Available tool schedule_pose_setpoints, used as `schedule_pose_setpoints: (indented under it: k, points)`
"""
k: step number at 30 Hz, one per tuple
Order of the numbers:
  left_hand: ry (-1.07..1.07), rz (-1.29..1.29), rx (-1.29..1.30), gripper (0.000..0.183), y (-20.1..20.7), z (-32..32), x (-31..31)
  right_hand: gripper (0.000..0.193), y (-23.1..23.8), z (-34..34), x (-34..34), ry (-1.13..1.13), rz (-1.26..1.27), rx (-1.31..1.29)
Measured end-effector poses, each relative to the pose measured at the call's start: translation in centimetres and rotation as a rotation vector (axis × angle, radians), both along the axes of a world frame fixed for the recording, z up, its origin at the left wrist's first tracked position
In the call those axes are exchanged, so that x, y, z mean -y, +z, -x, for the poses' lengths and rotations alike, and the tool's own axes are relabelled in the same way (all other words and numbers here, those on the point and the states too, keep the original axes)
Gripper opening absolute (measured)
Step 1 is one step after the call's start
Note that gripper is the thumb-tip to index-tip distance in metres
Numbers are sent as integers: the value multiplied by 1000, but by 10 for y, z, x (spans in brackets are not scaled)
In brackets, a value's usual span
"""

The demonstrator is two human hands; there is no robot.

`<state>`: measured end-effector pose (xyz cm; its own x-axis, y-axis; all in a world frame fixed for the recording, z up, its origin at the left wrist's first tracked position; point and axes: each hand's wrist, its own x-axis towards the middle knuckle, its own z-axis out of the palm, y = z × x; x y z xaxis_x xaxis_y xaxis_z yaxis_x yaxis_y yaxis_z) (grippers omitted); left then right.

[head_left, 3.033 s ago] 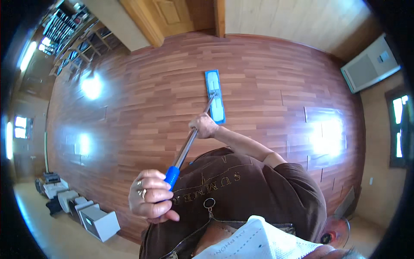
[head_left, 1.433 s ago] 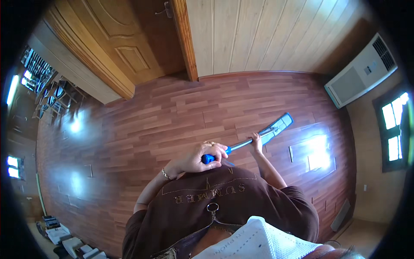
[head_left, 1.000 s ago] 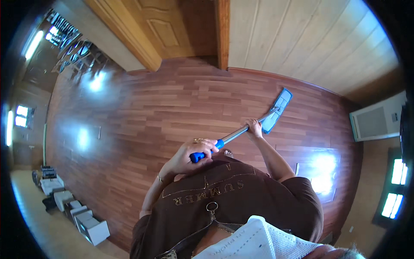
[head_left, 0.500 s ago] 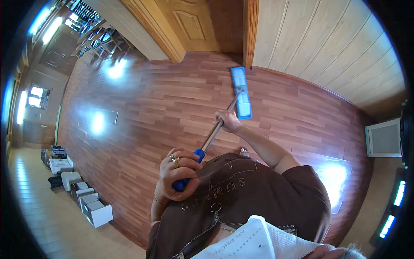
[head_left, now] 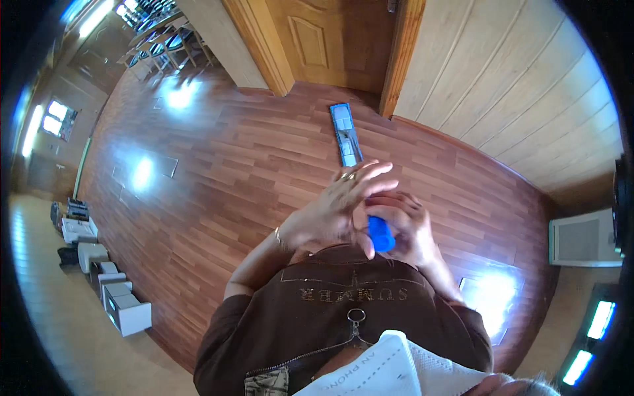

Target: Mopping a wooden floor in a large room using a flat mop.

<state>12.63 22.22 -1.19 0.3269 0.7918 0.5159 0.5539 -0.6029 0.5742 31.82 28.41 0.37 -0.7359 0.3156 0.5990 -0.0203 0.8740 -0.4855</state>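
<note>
A flat mop with a blue-edged head [head_left: 343,119] lies on the wood floor ahead of me, near the doorway. Its pole rises steeply toward me, and most of it is hidden behind my hands. At chest height my right hand [head_left: 406,221] wraps around the blue grip [head_left: 381,234] at the pole's top end. Close beside it on the left is my left hand [head_left: 340,201], its fingers stretched out and spread, a ring on one finger. Its thumb comes down next to the blue grip; whether it touches the grip I cannot tell.
A wooden door [head_left: 323,46] with its frame stands past the mop head. Pale panelling [head_left: 489,72] runs along the right, with a white-framed box [head_left: 584,239] at its end. White cabinets [head_left: 129,310] line the left, and chairs [head_left: 175,43] stand at the far left.
My right hand has gone from the lower pole up to the blue grip. The left hand has let go of the grip and opened. The mop head has shifted left, and the pole stands steeper.
</note>
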Motion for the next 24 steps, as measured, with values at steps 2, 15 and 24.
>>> schedule_pose_setpoints:
  k: [2, 15, 24]
  points:
    - [-196, 173, 263, 112, -54, 8, -35, 36, -1, -23, 3, -51, 82, -48]
    - [422, 319, -207, 29, -244, -39, -140, 20, 0, -89, 43, -100, -18, -71]
    - [595, 24, -200, 14, -234, -55, -92, 26, 41, -88, 25, 142, -327, -120]
